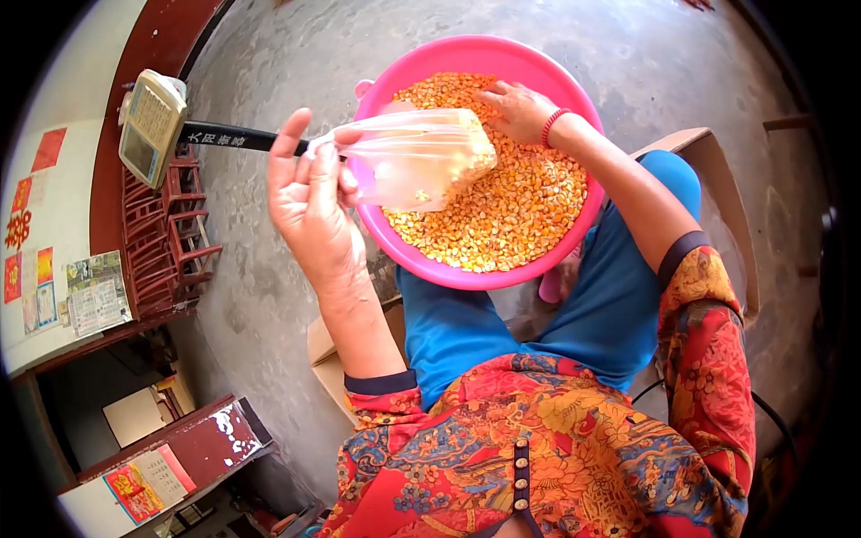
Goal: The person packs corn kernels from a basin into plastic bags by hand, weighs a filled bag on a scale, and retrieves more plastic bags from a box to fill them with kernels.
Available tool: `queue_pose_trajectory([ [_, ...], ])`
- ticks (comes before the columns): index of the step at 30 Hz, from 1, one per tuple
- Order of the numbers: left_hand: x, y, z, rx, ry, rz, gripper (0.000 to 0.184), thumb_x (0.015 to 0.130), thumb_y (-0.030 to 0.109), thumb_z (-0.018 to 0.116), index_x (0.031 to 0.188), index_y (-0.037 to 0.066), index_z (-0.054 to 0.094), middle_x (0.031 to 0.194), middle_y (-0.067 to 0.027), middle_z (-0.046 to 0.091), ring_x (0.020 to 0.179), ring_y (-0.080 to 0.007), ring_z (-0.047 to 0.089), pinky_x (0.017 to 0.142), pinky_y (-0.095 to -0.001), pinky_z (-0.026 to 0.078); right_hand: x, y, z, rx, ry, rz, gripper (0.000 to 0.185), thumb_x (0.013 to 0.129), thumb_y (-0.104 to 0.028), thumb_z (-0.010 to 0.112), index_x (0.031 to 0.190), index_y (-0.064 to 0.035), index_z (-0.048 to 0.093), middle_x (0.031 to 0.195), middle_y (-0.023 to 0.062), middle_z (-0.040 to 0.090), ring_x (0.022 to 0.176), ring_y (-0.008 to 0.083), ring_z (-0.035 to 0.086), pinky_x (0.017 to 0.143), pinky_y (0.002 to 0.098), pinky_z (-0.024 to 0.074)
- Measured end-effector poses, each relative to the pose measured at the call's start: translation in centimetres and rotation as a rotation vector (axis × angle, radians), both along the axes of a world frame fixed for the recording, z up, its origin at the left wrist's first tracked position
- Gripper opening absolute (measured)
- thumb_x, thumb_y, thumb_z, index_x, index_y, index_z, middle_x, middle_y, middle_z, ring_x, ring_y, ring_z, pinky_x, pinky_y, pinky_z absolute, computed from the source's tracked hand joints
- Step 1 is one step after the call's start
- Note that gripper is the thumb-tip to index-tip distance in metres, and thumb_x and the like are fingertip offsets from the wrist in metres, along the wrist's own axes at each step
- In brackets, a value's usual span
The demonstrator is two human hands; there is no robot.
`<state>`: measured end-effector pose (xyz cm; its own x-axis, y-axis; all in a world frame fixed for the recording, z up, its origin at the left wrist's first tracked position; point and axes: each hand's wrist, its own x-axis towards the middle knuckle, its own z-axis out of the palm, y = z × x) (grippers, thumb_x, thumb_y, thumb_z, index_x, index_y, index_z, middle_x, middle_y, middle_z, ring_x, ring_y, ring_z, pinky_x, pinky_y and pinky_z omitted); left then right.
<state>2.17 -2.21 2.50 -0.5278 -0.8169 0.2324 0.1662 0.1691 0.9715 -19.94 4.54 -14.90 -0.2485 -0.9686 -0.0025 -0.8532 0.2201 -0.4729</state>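
A pink basin point(377, 235) rests by my knees, filled with loose orange corn kernels point(529, 215). My left hand point(316, 184) pinches the gathered top of a clear plastic bag point(404, 170), thumb against fingers. The bag stretches sideways over the basin, with some kernels in its far end. My right hand point(520, 109) reaches into the corn at the far side of the basin, beyond the bag. Its fingertips touch the kernels, and the fingers look slightly apart. A red bracelet point(554, 127) circles the right wrist.
At left stands a weighing scale point(152, 127) with a black post point(229, 136), just behind my left hand. Stacked dark-red wooden stools point(175, 233) line the wall. Cardboard boxes point(731, 206) flank my legs. A cluttered dark-red cabinet point(193, 439) is at lower left.
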Motion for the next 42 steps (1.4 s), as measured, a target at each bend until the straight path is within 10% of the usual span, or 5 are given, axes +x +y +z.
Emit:
queue_pose_trajectory([
  [11, 0.8, 3.2, -0.4, -0.131, -0.526, -0.472, 0.039, 0.087, -0.004, 0.044, 0.125, 0.005, 0.049, 0.089, -0.0079, 0.064, 0.067, -0.0077, 0.057, 0.057, -0.0201, 0.045, 1.7, -0.2, -2.9, -0.091, -0.050, 0.046, 0.043, 0.084, -0.026, 0.049, 0.125, -0.0140, 0.046, 0.122, 0.0148, 0.048, 0.112, 0.0324, 0.047, 0.094, 0.0406, 0.0399],
  [22, 5.6, -1.3, -6.3, -0.152, -0.651, 0.125, 0.048, 0.072, 0.009, 0.072, 0.115, -0.002, 0.055, 0.075, -0.0022, 0.058, 0.061, -0.0080, 0.050, 0.057, -0.0228, 0.044, 6.7, 0.1, 8.2, -0.616, -0.432, 0.551, 0.038, 0.090, -0.024, 0.046, 0.123, -0.0051, 0.048, 0.120, 0.0168, 0.050, 0.117, 0.0331, 0.043, 0.100, 0.0416, 0.0325],
  [31, 8.1, -3.9, -12.3, -0.240, -1.064, 0.133, 0.033, 0.067, 0.018, 0.075, 0.092, -0.001, 0.065, 0.072, -0.0064, 0.055, 0.061, -0.0170, 0.054, 0.059, -0.0307, 0.045, 6.5, 1.3, 6.7, -0.170, 0.007, 0.492, 0.025, 0.081, -0.028, 0.051, 0.068, -0.0078, 0.060, 0.057, 0.0140, 0.056, 0.057, 0.0317, 0.058, 0.054, 0.0436, 0.0462],
  [35, 7.4, -4.1, -12.9, -0.402, -0.693, 0.167, 0.012, 0.080, 0.013, 0.064, 0.083, 0.001, 0.062, 0.071, -0.0018, 0.056, 0.056, -0.0108, 0.051, 0.055, -0.0254, 0.044, 5.2, 0.9, 5.4, -0.014, 0.176, 0.324, 0.012, 0.076, -0.016, 0.053, 0.071, -0.0068, 0.058, 0.063, 0.0133, 0.057, 0.061, 0.0321, 0.060, 0.057, 0.0435, 0.0473],
  [42, 5.9, -4.5, -10.9, 0.597, 0.024, -0.016, 0.010, 0.090, 0.008, 0.046, 0.097, 0.004, 0.053, 0.097, -0.0097, 0.061, 0.087, -0.0164, 0.060, 0.079, -0.0311, 0.049, 7.7, 0.6, 5.1, -0.170, 0.076, 0.620, 0.016, 0.076, -0.018, 0.053, 0.090, -0.0104, 0.058, 0.066, 0.0073, 0.060, 0.075, 0.0290, 0.062, 0.071, 0.0419, 0.0480],
])
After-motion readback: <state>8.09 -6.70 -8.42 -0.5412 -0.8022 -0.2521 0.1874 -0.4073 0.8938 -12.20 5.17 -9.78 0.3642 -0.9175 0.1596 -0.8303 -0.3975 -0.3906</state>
